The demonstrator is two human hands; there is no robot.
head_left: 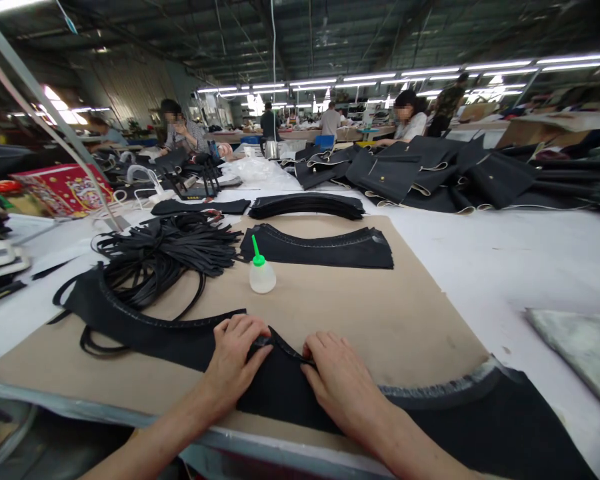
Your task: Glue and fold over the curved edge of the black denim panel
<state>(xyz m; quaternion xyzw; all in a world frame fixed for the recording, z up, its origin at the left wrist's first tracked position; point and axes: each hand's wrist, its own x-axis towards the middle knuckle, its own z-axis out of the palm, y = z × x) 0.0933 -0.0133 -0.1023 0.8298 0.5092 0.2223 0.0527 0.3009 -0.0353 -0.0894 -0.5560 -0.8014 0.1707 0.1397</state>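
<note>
My left hand (236,360) pinches the upper edge of a black curved fabric panel (283,393) between thumb and fingers. A short way to the right, my right hand (341,377) is closed on the same edge, which looks folded between the two hands. Toward the right, the panel's curved border carries a greyish, glossy strip. Another black curved panel (145,333) with a shiny line along its edge lies on the left; whether it runs under my left hand's piece I cannot tell. Beyond my hands stands a small squeeze bottle (263,277) with a green nozzle.
Tan board (360,307) covers the white table here. On it lie a bundle of black strips (170,247) and a black curved piece (320,248), with a stack of curved pieces (305,205) behind. Black panels (390,173) are heaped at the back. Several people work farther off.
</note>
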